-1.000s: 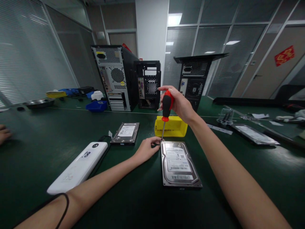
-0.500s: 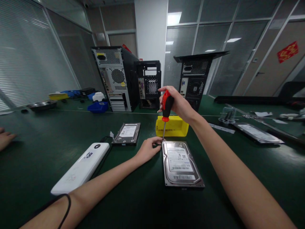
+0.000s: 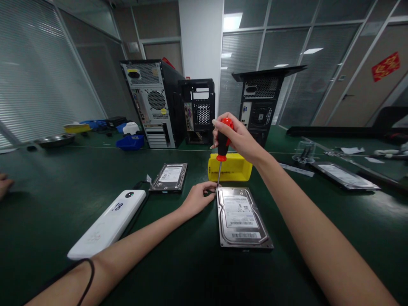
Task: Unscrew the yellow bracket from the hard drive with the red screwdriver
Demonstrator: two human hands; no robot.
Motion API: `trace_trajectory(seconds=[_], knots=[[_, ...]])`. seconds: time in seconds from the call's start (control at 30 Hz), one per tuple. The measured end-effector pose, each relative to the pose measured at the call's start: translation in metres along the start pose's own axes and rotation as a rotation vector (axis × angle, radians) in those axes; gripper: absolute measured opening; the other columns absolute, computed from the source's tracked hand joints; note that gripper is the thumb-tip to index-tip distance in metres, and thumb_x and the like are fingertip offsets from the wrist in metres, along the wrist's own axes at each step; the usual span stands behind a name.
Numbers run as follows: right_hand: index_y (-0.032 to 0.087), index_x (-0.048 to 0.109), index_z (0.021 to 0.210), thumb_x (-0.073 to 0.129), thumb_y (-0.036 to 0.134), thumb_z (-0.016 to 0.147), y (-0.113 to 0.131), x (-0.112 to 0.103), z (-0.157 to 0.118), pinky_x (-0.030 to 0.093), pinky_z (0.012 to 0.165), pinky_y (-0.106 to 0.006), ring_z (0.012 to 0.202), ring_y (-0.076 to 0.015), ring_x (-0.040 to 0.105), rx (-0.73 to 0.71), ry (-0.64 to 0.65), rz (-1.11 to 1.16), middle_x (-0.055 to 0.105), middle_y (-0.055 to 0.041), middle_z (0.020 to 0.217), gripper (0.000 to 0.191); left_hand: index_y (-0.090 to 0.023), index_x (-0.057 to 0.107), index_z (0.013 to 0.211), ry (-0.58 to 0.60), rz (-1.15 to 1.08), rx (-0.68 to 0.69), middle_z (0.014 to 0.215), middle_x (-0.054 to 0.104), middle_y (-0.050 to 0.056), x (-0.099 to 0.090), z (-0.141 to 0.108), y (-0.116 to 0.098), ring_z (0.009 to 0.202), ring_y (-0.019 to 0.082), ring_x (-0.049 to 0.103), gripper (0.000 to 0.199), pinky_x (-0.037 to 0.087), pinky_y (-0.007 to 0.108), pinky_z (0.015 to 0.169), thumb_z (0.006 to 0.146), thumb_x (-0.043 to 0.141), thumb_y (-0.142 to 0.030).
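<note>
A white power bank (image 3: 106, 224) lies at the near left, a second hard drive (image 3: 168, 177) beyond it. The left hand (image 3: 197, 198) pinches at the far left corner of the hard drive (image 3: 242, 216) – mid-table. The right hand (image 3: 239, 138) grasps the screwdriver (image 3: 222, 148) upright, tip at that corner – a yellow bin (image 3: 230, 168) just behind.
</note>
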State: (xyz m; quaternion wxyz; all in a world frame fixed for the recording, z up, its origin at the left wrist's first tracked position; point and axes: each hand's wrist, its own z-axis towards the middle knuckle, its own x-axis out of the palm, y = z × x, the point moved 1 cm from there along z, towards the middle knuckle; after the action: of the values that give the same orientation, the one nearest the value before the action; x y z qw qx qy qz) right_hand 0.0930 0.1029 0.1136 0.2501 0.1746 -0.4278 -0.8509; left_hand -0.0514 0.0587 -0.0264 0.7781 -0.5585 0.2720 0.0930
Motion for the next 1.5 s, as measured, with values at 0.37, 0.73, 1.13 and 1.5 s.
trace_trajectory(seconds=[0.37, 0.73, 1.13, 1.5], knots=[[0.019, 0.045, 0.087, 0.064, 0.037, 0.08, 0.0018, -0.0032, -0.0008, 0.055, 0.067, -0.027, 0.067, -0.0115, 0.063, -0.034, -0.007, -0.107, 0.062, 0.0009, 0.079, 0.027, -0.015, 0.066, 0.102, 0.002, 0.01, 0.001, 0.104, 0.071, 0.005, 0.0004, 0.0002, -0.0005, 0.096, 0.018, 0.065, 0.031, 0.048, 0.028, 0.085, 0.076, 0.054, -0.006], [0.024, 0.047, 0.095, 0.052, 0.042, 0.087, -0.0025, -0.0023, -0.0001, 0.056, 0.058, -0.029, 0.062, -0.0111, 0.054, 0.025, -0.005, -0.108, 0.051, 0.0029, 0.073, 0.021, -0.015, 0.065, 0.106, -0.005, -0.011, -0.003, 0.108, 0.07, 0.005, 0.0006, 0.0009, 0.0008, 0.096, 0.017, 0.065, 0.031, 0.049, 0.026, 0.084, 0.078, 0.054, -0.007], [0.021, 0.05, 0.098, 0.06, 0.033, 0.083, 0.0025, -0.0005, -0.0022, 0.054, 0.063, -0.026, 0.069, -0.0115, 0.06, -0.131, -0.03, -0.17, 0.056, 0.0011, 0.081, 0.022, -0.014, 0.066, 0.104, -0.007, -0.018, 0.002, 0.105, 0.07, 0.006, -0.0003, -0.0004, -0.0009, 0.095, 0.017, 0.065, 0.026, 0.049, 0.026, 0.085, 0.081, 0.056, -0.012], [0.023, 0.051, 0.102, 0.046, 0.038, 0.09, -0.0014, -0.0064, 0.0008, 0.054, 0.064, -0.03, 0.066, -0.0119, 0.058, -0.035, 0.016, -0.152, 0.055, 0.0008, 0.079, 0.02, -0.014, 0.067, 0.102, -0.009, -0.027, 0.013, 0.102, 0.071, 0.006, 0.0017, 0.0015, 0.0022, 0.094, 0.017, 0.065, 0.026, 0.049, 0.026, 0.085, 0.08, 0.055, -0.009]])
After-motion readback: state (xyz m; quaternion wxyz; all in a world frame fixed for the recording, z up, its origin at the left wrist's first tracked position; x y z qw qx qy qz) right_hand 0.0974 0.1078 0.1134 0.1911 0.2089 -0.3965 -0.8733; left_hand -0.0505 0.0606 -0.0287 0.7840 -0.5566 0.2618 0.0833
